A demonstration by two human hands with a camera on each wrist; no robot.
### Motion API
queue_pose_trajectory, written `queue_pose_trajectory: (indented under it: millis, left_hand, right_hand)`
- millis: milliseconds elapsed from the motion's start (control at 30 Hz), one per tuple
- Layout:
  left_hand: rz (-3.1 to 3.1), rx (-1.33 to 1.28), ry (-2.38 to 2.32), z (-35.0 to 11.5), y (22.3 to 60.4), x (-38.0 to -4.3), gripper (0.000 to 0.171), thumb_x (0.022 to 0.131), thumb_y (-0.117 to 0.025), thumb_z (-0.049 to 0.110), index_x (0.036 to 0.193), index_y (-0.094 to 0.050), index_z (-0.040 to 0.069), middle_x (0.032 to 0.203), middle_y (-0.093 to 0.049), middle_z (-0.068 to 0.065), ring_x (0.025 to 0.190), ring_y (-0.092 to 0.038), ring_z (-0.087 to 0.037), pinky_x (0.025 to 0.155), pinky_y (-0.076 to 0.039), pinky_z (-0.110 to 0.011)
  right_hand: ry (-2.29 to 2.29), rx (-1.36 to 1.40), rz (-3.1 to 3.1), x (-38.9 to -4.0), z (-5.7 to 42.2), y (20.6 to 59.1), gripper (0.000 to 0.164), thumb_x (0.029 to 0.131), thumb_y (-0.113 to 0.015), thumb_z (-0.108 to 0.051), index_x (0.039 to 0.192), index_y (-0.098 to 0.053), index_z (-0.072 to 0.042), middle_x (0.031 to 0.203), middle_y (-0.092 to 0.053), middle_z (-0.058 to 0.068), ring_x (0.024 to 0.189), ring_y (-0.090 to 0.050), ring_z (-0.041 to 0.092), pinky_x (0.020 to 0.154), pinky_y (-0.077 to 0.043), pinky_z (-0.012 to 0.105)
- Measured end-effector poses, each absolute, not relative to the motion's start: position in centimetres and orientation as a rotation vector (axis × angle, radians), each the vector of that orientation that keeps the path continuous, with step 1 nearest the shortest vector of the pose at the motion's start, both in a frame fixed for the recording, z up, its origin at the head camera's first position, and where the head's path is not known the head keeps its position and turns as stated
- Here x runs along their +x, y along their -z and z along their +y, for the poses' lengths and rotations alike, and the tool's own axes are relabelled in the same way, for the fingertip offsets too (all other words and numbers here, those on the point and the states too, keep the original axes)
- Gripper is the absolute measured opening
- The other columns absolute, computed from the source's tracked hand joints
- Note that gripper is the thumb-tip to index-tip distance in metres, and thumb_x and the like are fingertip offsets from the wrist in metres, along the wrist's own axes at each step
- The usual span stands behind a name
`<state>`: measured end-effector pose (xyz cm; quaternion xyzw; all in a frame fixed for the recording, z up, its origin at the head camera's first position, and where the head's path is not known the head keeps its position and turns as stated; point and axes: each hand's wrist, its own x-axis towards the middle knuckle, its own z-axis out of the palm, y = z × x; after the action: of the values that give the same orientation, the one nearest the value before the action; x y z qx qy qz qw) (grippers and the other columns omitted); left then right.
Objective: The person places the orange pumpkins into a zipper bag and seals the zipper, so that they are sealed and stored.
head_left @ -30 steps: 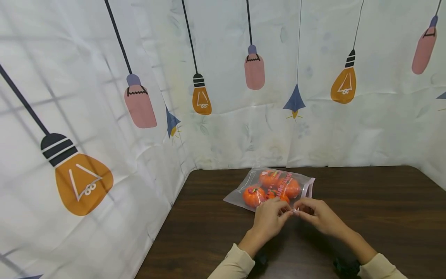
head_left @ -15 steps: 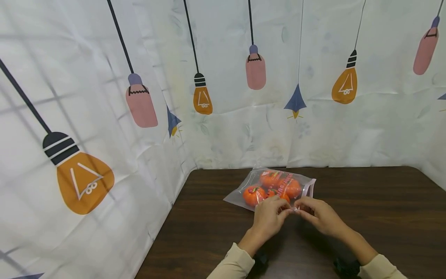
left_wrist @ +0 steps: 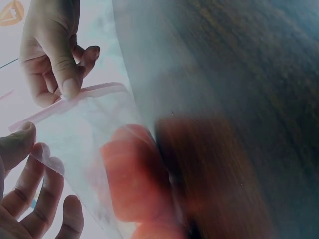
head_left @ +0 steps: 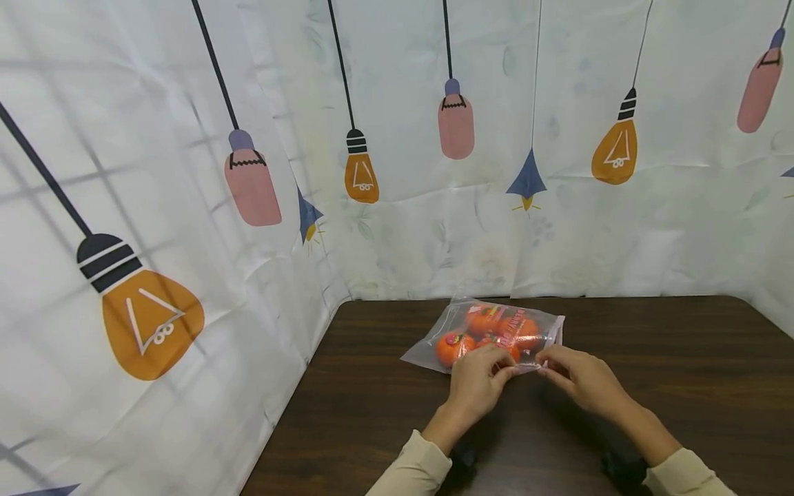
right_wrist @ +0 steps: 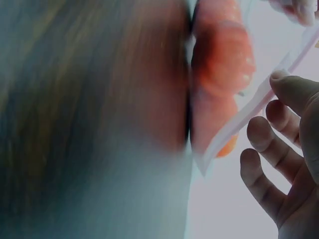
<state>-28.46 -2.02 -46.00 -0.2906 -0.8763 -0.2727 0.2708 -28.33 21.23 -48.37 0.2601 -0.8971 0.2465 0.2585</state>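
Note:
A clear zip bag (head_left: 424,350) with pink lettering lies on the table, holding several orange-red round fruits (head_left: 455,348). My left hand (head_left: 480,381) pinches its near edge between thumb and fingertips, while my right hand (head_left: 586,379) pinches the same edge a short way to the right. Seen from the left wrist, the pinkish zip strip (left_wrist: 104,89) runs between the two hands. From the right wrist, the right thumb presses the strip (right_wrist: 232,127) against the index fingertip, and the other fingers are loosely bent beside it.
The dark wood table (head_left: 670,386) reaches back to a white curtain (head_left: 403,255) printed with hanging lamps. The curtain also borders the table's left side. Dark objects (head_left: 622,468) lie partly hidden near the right wrist, with another near the left sleeve (head_left: 417,468).
My right hand has slid a little to the right along the bag's edge, widening the gap between the hands. The left hand stays nearly in place, still pinching.

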Motion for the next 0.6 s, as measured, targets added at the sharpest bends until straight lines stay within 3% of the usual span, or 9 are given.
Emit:
queue_pose_trajectory:
  millis: [367, 600]
  left_hand:
    - [-2.505, -0.783, 0.77, -2.21, 45.74, -28.41, 0.008, 0.089, -0.079, 0.031, 0.089, -0.074, 0.026, 0.079, -0.069, 0.016, 0.066, -0.049, 0.008, 0.061, -0.037, -0.009]
    - [-2.553, -0.807, 0.754, -2.0, 45.81, -28.37, 0.008, 0.089, -0.079, 0.033, 0.091, -0.076, 0.025, 0.081, -0.072, 0.016, 0.066, -0.054, 0.01, 0.061, -0.039, -0.008]
  right_hand:
    - [-0.712, 0.666, -2.503, -28.52, 21.31, 48.31, 0.016, 0.09, -0.077, -0.018, 0.1, -0.068, -0.027, 0.066, -0.046, -0.021, 0.056, -0.034, -0.006, 0.052, -0.032, 0.02]
    - [-0.886, 0.685, -2.529, -28.74, 21.71, 48.65, 0.013, 0.094, -0.073, -0.016, 0.102, -0.067, -0.025, 0.066, -0.057, -0.017, 0.056, -0.044, -0.006, 0.052, -0.039, 0.02]
